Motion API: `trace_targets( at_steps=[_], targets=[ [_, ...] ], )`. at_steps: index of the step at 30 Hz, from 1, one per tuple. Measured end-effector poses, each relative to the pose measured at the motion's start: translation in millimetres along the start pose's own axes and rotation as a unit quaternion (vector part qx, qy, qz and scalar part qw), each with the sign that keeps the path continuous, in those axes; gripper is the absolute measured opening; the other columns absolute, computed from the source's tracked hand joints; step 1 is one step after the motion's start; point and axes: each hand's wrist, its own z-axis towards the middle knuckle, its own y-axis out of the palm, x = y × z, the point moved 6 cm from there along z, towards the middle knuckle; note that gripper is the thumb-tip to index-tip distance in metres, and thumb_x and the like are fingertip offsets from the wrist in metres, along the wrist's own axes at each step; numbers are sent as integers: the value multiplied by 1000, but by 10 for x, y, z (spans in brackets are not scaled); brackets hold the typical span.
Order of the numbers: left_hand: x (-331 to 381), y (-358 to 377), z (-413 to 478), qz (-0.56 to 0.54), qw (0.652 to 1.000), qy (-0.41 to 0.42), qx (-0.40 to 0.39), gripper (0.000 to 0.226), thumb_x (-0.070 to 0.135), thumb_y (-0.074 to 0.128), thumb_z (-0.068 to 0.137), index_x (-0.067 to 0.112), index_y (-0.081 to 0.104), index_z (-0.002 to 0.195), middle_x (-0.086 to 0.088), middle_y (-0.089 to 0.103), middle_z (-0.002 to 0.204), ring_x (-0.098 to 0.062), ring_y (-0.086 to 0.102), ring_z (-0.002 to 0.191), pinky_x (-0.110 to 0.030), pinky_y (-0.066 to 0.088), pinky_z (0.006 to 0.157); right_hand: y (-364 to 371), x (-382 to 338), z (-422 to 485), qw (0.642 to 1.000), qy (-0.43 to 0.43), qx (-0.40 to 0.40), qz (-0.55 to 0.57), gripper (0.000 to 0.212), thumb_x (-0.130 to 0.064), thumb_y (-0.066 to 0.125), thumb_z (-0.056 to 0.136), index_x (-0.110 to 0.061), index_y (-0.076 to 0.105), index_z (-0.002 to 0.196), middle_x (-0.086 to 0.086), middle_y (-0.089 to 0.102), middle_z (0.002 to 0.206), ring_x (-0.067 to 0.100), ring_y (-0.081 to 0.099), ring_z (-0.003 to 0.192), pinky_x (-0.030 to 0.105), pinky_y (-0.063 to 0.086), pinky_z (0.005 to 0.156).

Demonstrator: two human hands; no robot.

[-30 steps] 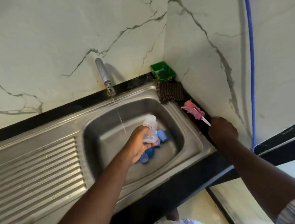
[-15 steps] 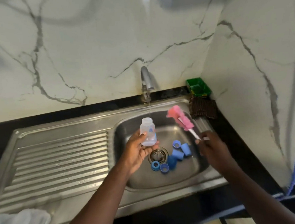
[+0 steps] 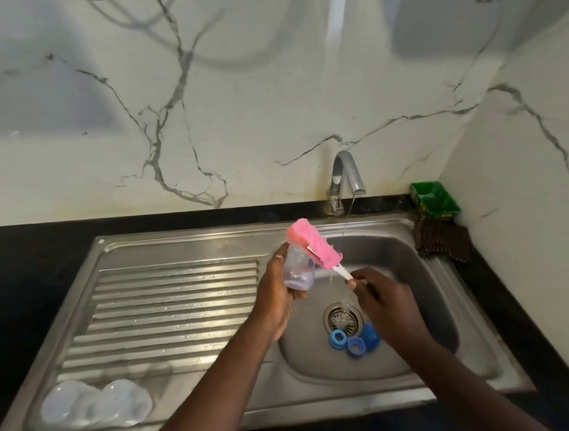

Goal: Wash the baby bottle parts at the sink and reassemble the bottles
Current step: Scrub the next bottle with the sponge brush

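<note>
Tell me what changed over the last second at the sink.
The right hand lifted the brush off the counter and brought it left to the bottle. Unchanged: the left hand holds the bottle, blue rings lie by the drain, the tap runs.

No text can be read anywhere (the blue mark on the bottle point(image 3: 296, 273) is too blurred).

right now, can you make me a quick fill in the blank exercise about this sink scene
1. The left hand holds a clear ____.
2. The right hand holds a brush whose sponge head is ____.
3. The blue rings lie in the sink basin beside the ____.
4. The clear domed pieces rest on the drainboard, ____ of the basin.

Missing words: bottle; pink; drain; left.
</note>
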Motion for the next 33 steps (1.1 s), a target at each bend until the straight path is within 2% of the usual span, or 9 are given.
trace_targets(
  at_steps=[3,7,11,14,17,21,24,28,33],
  targets=[
    [61,-127,-14,35,999,22,10,35,39,35,105,19,63,101,-2,67,76,-16,55,69,-29,40,56,135,-119,-31,999,-38,-25,-26,7,-31,62,96,-29,68,99,-6,61,61,11,56,53,38,48,53],
    [176,-150,-28,56,997,43,-20,40,48,30,92,29,61,108,-4,66,78,-11,52,62,-27,36,51,119,-97,11,998,3,46,-35,7,-30,64,95,-26,69,98,-4,61,59,14,59,54,40,51,56],
    [173,-245,-4,58,996,60,-26,65,61,10,102,25,64,103,-3,69,80,-13,57,68,-23,40,54,285,-192,-75,999,-15,6,-44,6,-33,64,95,-31,68,99,-8,62,62,10,59,54,32,48,53],
    [165,-225,7,75,995,46,-43,79,74,5,82,30,57,122,-8,70,103,-9,61,78,-22,46,64,253,-110,-82,997,26,44,-49,8,-36,62,95,-30,67,99,-5,64,62,12,60,55,38,51,56],
    [195,-216,6,67,994,40,-72,105,83,6,78,6,58,126,-29,65,105,-21,60,89,-31,48,88,357,-209,-158,998,-1,12,-69,7,-38,62,95,-33,65,99,-7,62,62,10,58,55,36,49,55],
    [180,-192,-38,49,997,9,-59,90,78,5,77,29,57,130,-11,71,110,-20,59,94,-26,38,69,281,-158,-187,997,35,44,-56,7,-34,62,95,-30,67,98,-4,65,63,10,60,55,38,51,56],
    [172,-201,-55,31,998,1,-52,97,82,6,74,21,60,129,-7,70,94,-22,59,89,-30,38,69,331,-233,-243,995,5,16,-96,7,-37,62,95,-33,66,99,-6,64,64,10,59,58,37,49,56],
    [193,-172,-105,-11,998,-7,-67,84,81,10,76,33,58,125,-13,71,110,-18,59,85,-28,38,63,207,-183,-239,994,24,72,-73,5,-29,65,94,-28,69,97,-3,66,65,12,59,54,37,49,54],
    [198,-163,-122,-57,996,-18,-71,89,82,14,77,25,60,127,-12,72,103,-19,60,85,-30,41,64,214,-259,-272,997,4,52,-58,5,-30,62,96,-28,67,97,-2,63,61,12,57,52,37,48,53]
  ],
)
